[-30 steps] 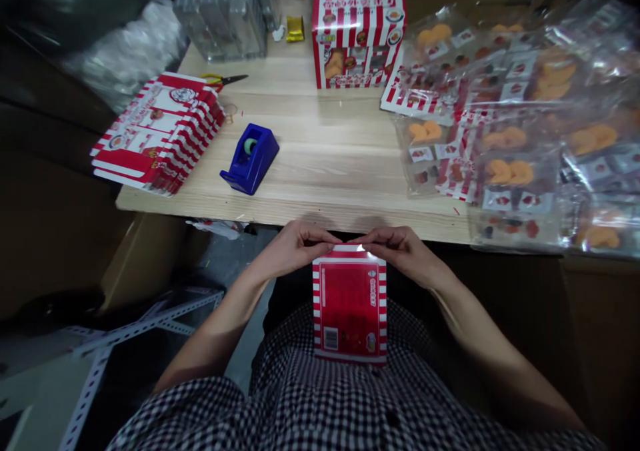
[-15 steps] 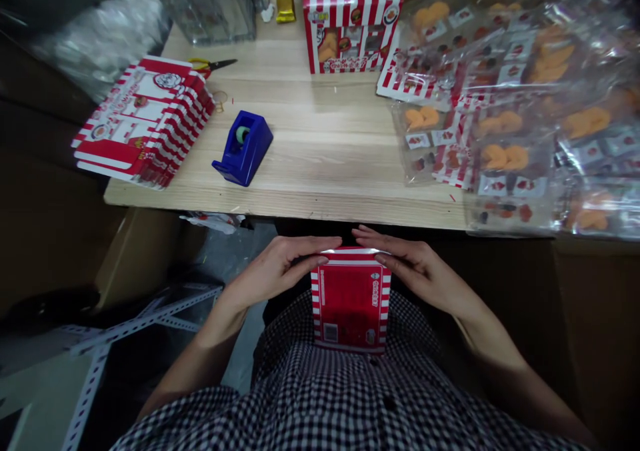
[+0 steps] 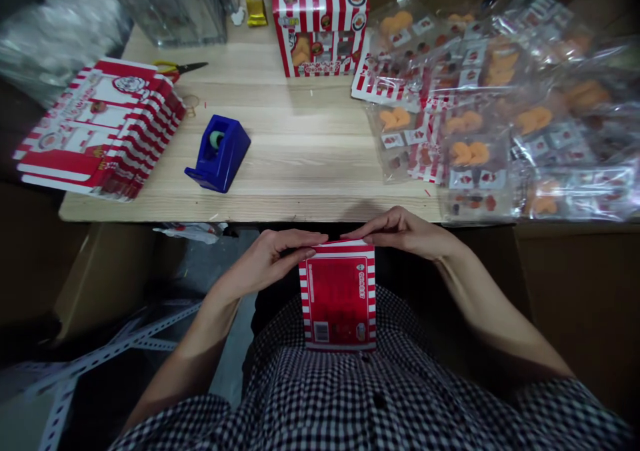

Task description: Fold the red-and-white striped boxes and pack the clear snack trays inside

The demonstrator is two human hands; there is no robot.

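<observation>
A red cardboard box point(image 3: 337, 298) with red-and-white striped edges and a barcode is held upright against my checked shirt, just below the table's front edge. My left hand point(image 3: 283, 254) grips its top left corner, thumb on the near face and fingers along the top. At the top right, my right hand point(image 3: 400, 232) pinches the upper edge between thumb and fingers. The fingers of both hands nearly meet over the box's top. Its far side is hidden from me.
On the wooden table point(image 3: 300, 151) stand a blue tape dispenser point(image 3: 220, 154), a stack of flat striped cartons point(image 3: 100, 128), scissors point(image 3: 180, 69) and an assembled striped box point(image 3: 323, 28). Clear bags of toy food point(image 3: 470, 154) cover the right side. A gold packet point(image 3: 256, 12) lies at the back.
My right hand has lifted and shifted inward along the box's top edge, its fingers now more bent. My left hand keeps its hold. The whole view has swung slightly to the right.
</observation>
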